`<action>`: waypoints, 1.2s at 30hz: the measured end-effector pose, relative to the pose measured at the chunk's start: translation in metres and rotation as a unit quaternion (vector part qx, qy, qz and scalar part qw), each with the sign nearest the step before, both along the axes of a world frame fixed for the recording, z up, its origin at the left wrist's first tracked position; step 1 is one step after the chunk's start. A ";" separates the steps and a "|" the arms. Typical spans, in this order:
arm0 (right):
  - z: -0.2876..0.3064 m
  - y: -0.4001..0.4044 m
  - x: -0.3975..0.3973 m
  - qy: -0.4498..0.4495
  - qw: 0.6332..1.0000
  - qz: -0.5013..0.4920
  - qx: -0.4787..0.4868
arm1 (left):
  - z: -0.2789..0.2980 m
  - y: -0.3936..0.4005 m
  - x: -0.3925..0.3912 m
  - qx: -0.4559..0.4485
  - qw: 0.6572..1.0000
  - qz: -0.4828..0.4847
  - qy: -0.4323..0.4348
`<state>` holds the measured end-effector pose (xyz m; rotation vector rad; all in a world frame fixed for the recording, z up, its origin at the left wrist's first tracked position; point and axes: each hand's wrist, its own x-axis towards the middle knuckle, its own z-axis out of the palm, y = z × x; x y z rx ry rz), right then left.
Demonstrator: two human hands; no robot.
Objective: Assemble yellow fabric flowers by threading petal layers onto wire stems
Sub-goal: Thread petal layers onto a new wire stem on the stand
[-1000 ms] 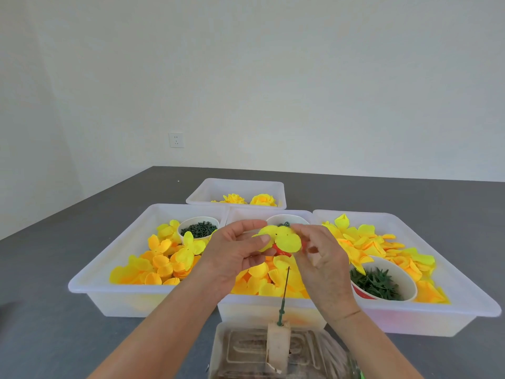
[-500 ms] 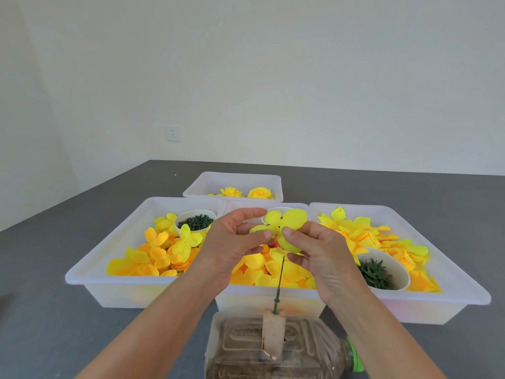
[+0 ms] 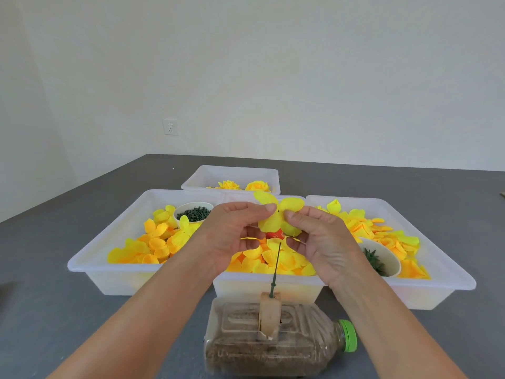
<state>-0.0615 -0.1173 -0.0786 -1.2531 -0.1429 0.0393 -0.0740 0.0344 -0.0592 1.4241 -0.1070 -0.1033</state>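
- Lifted a little higher against the trays than half a second back: petal layer (image 3: 276, 218), both hands with it; wire tip now clear below the petals.
- Far left on the grey desk (image 3: 41, 242): white left tray (image 3: 114, 258) heaped with yellow and orange petals, plus a small white bowl (image 3: 192, 212) of dark green bits at its back.
- Behind, farther off: a smaller back tray (image 3: 232, 175) with two finished yellow flowers (image 3: 257, 185).
- Left hand (image 3: 232, 233): grip closed on the left side of the petal layer, thumb tip on the front of the fabric, other fingers curled underneath.
- Held up over the middle tray (image 3: 262, 285), between the two hands: the four-lobed yellow petal layer, a small hole near its centre, an orange-red piece just under it.
- Directly below: green wire stem (image 3: 276, 266), upright with a slight tilt, tip near the orange-red piece; touching or not, cannot tell.
- Base of stem stuck in a pale block (image 3: 269, 315) fixed on a clear bottle (image 3: 273, 340) lying on its side, brown filling inside, green cap pointing right.
- Right hand (image 3: 322, 242): grip pinching the right side of the petal layer, thumb and forefinger on the fabric.
- Far right: right tray (image 3: 448, 274) with more yellow and orange petals and a white bowl of green leafy pieces (image 3: 375, 262).
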 end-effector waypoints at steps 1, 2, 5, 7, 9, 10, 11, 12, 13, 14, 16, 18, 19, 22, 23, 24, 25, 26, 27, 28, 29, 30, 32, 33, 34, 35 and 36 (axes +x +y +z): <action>0.001 0.000 -0.001 -0.004 1.000 0.005 0.000 | 0.001 -0.001 0.000 0.003 1.000 -0.005 -0.002; 0.003 0.000 -0.002 -0.009 1.000 0.013 0.001 | 0.002 -0.001 -0.001 0.003 1.000 -0.009 -0.004; 0.007 -0.002 -0.006 -0.013 0.999 0.035 0.002 | 0.006 -0.001 -0.003 0.001 1.000 -0.014 -0.003; 0.010 -0.003 -0.009 -0.002 0.999 0.046 -0.001 | 0.007 0.000 -0.005 -0.003 1.000 -0.016 0.002; 0.013 -0.002 -0.011 0.011 0.999 0.050 -0.016 | 0.008 0.001 -0.007 -0.005 1.000 -0.019 0.012; 0.013 -0.003 -0.013 0.016 0.998 0.051 -0.024 | 0.008 0.001 -0.008 -0.006 1.000 -0.019 0.018; 0.013 -0.003 -0.015 0.020 0.998 0.052 -0.030 | 0.007 0.001 -0.009 -0.008 0.999 -0.018 0.026; 0.013 -0.003 -0.016 0.023 0.998 0.053 -0.034 | 0.007 0.001 -0.011 -0.009 0.999 -0.017 0.035; 0.012 -0.003 -0.018 0.027 0.997 0.055 -0.038 | 0.006 0.001 -0.011 -0.008 0.999 -0.015 0.043; 0.012 -0.004 -0.018 0.031 0.997 0.055 -0.043 | 0.006 0.001 -0.012 -0.006 0.999 -0.015 0.051; 0.011 -0.004 -0.019 0.040 0.996 0.052 -0.053 | 0.004 0.001 -0.013 0.002 0.998 -0.018 0.065; 0.010 -0.005 -0.020 0.050 0.996 0.050 -0.060 | 0.003 0.000 -0.015 0.006 0.997 -0.021 0.075; 0.010 -0.005 -0.020 0.055 0.995 0.050 -0.064 | 0.003 0.000 -0.015 0.007 0.997 -0.021 0.078; 0.007 -0.006 -0.021 0.065 0.994 0.048 -0.070 | 0.002 -0.002 -0.015 0.014 0.996 -0.022 0.083; 0.006 -0.006 -0.022 0.068 0.994 0.045 -0.072 | 0.002 -0.003 -0.015 0.017 0.996 -0.022 0.083; 0.005 -0.007 -0.022 0.072 0.994 0.042 -0.073 | 0.001 -0.003 -0.015 0.021 0.996 -0.020 0.085; 0.004 -0.007 -0.022 0.075 0.994 0.038 -0.075 | 0.001 -0.004 -0.015 0.026 0.996 -0.019 0.086; 0.004 -0.008 -0.022 0.079 0.993 0.035 -0.076 | 0.001 -0.004 -0.015 0.031 0.996 -0.018 0.086; 0.004 -0.008 -0.022 0.083 0.993 0.034 -0.078 | 0.001 -0.004 -0.015 0.037 0.996 -0.017 0.085; 0.004 -0.008 -0.022 0.086 0.993 0.035 -0.079 | 0.000 -0.004 -0.015 0.042 0.995 -0.017 0.085; 0.003 -0.008 -0.022 0.089 0.992 0.036 -0.080 | 0.000 -0.004 -0.015 0.046 0.995 -0.016 0.085; 0.003 -0.008 -0.022 0.092 0.992 0.039 -0.081 | 0.000 -0.004 -0.015 0.048 0.995 -0.015 0.086; 0.002 -0.008 -0.022 0.101 0.990 0.046 -0.082 | -0.002 -0.004 -0.015 0.049 0.995 -0.011 0.092; 0.002 -0.007 -0.022 0.107 0.990 0.049 -0.082 | -0.003 -0.003 -0.015 0.049 0.994 -0.009 0.095; 0.002 -0.007 -0.021 0.113 0.989 0.053 -0.082 | -0.003 -0.003 -0.015 0.048 0.994 -0.008 0.098; 0.001 -0.007 -0.021 0.121 0.988 0.057 -0.080 | -0.004 -0.003 -0.015 0.046 0.994 -0.008 0.102; 0.001 -0.007 -0.022 0.127 0.987 0.060 -0.076 | -0.005 -0.003 -0.015 0.043 0.994 -0.009 0.105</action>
